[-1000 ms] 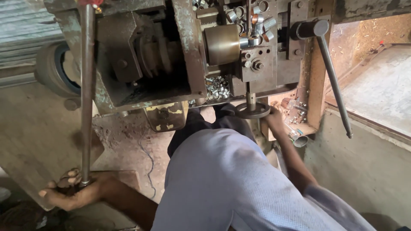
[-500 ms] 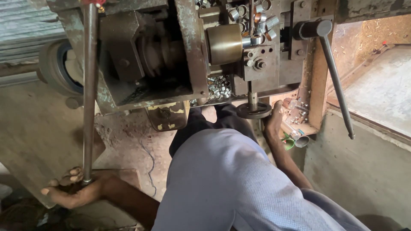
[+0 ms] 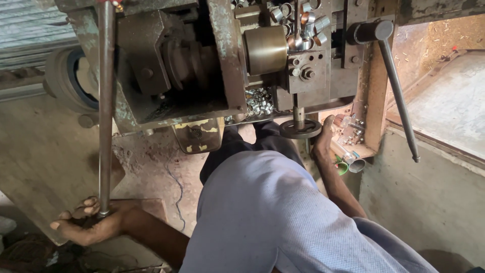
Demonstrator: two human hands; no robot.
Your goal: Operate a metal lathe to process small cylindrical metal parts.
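My left hand [image 3: 90,225] is low at the left, fingers wrapped around the bottom end of a long upright steel lever rod [image 3: 105,106]. My right hand [image 3: 324,137] reaches forward under the machine and grips the right edge of a small round handwheel [image 3: 300,129] on a vertical spindle. Above it sit a brass-coloured cylinder [image 3: 265,49] and a heap of small shiny metal rings [image 3: 258,102]. My light blue shirt [image 3: 273,217] and dark trousers [image 3: 242,146] fill the lower middle.
A worn grey-green machine body [image 3: 166,65] spans the top. A second long handle [image 3: 399,96] slants down at the right. Small metal tubes [image 3: 348,159] lie by an orange frame [image 3: 373,101]. A concrete ledge [image 3: 444,111] is at the right, and a dusty floor [image 3: 151,167] lies below.
My right hand has crept up a little, closer against the handwheel. My left hand stays on the rod's end. The view has barely shifted.
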